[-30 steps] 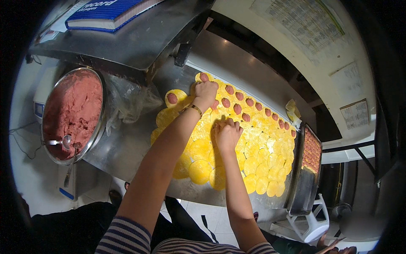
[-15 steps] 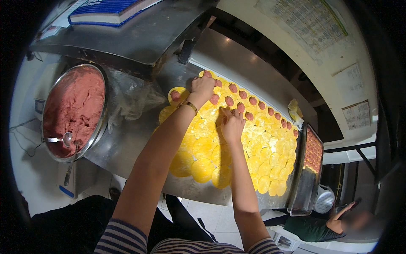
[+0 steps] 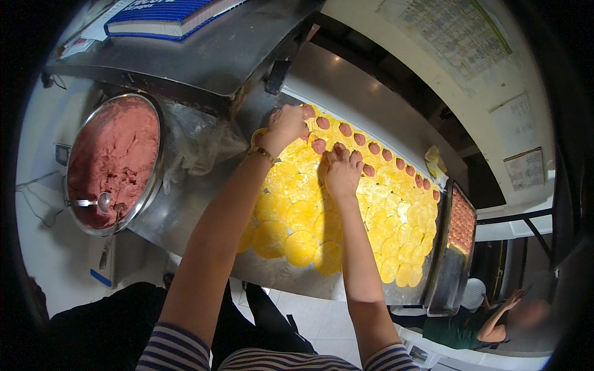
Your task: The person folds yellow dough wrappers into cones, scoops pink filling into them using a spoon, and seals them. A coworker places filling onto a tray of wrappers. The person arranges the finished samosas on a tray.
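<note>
Overlapping yellow dough rounds (image 3: 301,248) cover the metal table (image 3: 154,229), and lumps of pink meat filling (image 3: 344,129) sit along the far rows. At the far left corner, my left hand (image 3: 286,131) curls its fingers round a lump of meat filling (image 3: 275,117), partly hidden by the hand. My right hand (image 3: 343,175), nearer the middle, has bent fingertips down on another lump of meat filling (image 3: 338,148). The undersides of those fingers are out of sight.
Left of the table stands a metal bowl (image 3: 162,136) of pink filling with a scoop (image 3: 103,202). A plastic bag (image 3: 204,145) lies beside it. At right is a metal tray (image 3: 447,278) with small pieces. A blue book (image 3: 161,21) rests on a counter; a person (image 3: 461,331) sits at lower right.
My left hand has moved left, and a lump of filling now shows at its fingertips. My right hand has shifted slightly away from me onto a lump. The view has drifted a little.
</note>
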The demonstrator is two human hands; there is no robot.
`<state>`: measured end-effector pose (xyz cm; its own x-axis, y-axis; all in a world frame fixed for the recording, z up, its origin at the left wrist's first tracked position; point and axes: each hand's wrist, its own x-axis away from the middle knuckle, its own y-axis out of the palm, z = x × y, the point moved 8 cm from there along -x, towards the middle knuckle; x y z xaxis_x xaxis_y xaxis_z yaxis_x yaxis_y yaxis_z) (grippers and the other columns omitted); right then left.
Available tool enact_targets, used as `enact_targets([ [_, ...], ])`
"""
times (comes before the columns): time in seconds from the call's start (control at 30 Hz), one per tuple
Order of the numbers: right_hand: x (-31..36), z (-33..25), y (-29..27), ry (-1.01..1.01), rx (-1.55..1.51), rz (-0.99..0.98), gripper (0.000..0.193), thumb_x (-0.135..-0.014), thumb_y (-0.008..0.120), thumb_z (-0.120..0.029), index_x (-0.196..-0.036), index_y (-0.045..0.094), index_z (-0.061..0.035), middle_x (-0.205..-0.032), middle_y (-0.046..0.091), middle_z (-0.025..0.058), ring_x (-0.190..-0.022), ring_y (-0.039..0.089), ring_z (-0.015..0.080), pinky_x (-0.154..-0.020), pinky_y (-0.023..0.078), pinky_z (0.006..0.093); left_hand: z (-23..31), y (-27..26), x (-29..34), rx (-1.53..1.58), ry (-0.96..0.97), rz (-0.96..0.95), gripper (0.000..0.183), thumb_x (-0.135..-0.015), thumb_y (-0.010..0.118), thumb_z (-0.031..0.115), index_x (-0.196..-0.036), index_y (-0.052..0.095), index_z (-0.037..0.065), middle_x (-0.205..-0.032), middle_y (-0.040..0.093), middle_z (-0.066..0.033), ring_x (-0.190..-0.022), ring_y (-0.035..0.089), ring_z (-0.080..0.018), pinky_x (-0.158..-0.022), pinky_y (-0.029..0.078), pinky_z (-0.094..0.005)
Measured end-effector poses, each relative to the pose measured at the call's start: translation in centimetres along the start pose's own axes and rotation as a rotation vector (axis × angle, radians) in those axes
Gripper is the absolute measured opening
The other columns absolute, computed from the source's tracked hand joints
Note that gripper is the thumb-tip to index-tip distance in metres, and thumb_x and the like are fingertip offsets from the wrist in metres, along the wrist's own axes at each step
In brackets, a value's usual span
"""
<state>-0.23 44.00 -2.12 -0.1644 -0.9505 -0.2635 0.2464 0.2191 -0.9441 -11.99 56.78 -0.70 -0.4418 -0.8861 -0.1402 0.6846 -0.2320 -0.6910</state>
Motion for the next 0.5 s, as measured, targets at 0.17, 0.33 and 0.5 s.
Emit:
enact_targets([
  [0.17, -0.4, -0.1, 0.8, -0.001, 0.007, -0.048, 0.027, -0.081, 0.048, -0.018, -0.102, 0.063, -0.0145, -0.114, 0.052, 0.0066, -0.103, 0.044, 0.0273, -0.09, 0.031, 0.0412, -2.9, -1.7, 0.5, -0.039, 0.068, 0.16, 0.014, -0.076, 0.054, 0.009, -0.085, 0.063, 0.003, -0.079, 0.063, -0.0197, -0.078, 0.063, -0.0347, -0.065, 0.049, -0.0392],
  [0.33, -0.2, 0.1, 0.6, 0.047, 0.028, 0.003, 0.025, -0.081, 0.048, -0.02, -0.099, 0.065, -0.0135, -0.113, 0.052, 0.0066, -0.103, 0.045, 0.0274, -0.091, 0.03, 0.043, -7.0, -1.6, 1.5, -0.081, -0.073, 0.093, 0.005, -0.073, 0.058, 0.009, -0.076, 0.062, 0.006, -0.072, 0.062, -0.0161, -0.072, 0.062, -0.0334, -0.062, 0.049, -0.0403],
  [0.5, 0.8, 0.5, -0.8, 0.04, -0.135, 0.017, 0.025, -0.08, 0.049, -0.019, -0.097, 0.067, -0.0158, -0.113, 0.053, 0.0075, -0.099, 0.048, 0.0271, -0.088, 0.032, 0.0428, -5.2, -3.3, 4.0, -0.188, 0.083, 0.235, 0.003, -0.071, 0.061, 0.009, -0.073, 0.062, 0.009, -0.072, 0.061, -0.0138, -0.071, 0.061, -0.0306, -0.061, 0.047, -0.0409],
])
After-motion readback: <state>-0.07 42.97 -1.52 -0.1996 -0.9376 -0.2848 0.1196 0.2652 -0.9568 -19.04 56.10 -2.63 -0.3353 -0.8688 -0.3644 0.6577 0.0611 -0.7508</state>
